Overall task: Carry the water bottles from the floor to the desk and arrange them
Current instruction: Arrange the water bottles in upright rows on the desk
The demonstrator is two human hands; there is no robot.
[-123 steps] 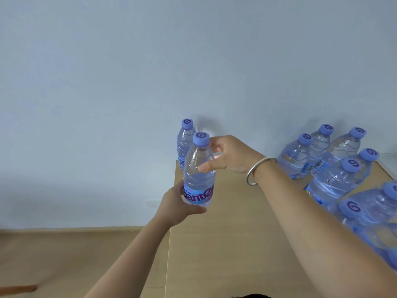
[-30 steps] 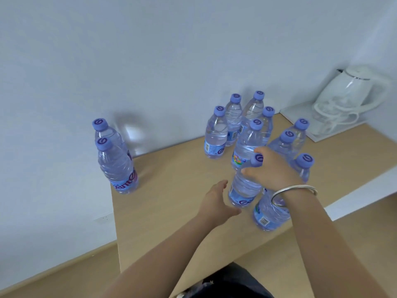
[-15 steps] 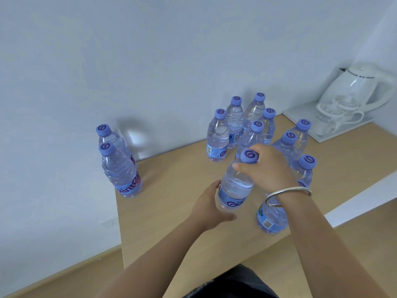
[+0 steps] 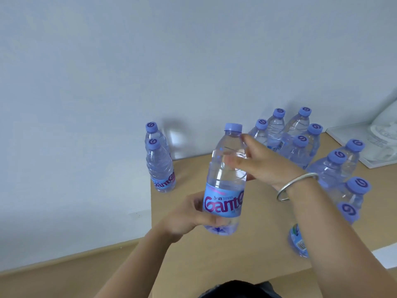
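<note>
Bottle (image 4: 225, 179) stands upright in my two-handed grip above the bench (image 4: 247, 244): left hand (image 4: 189, 216) curled round its base, right hand (image 4: 257, 164) pinching its shoulder. The placed pair (image 4: 160, 166) lies to my grip's left, nearer my left hand.

- My right hand (image 4: 264, 166) is motion-blurred at the fingers.
- My left hand (image 4: 189, 218) hides the held bottle (image 4: 225, 181) low on its far side.
- My right forearm covers most of the nearest bottle (image 4: 297, 241).
- The white kettle (image 4: 384, 136) is cut off by the right edge.
</note>
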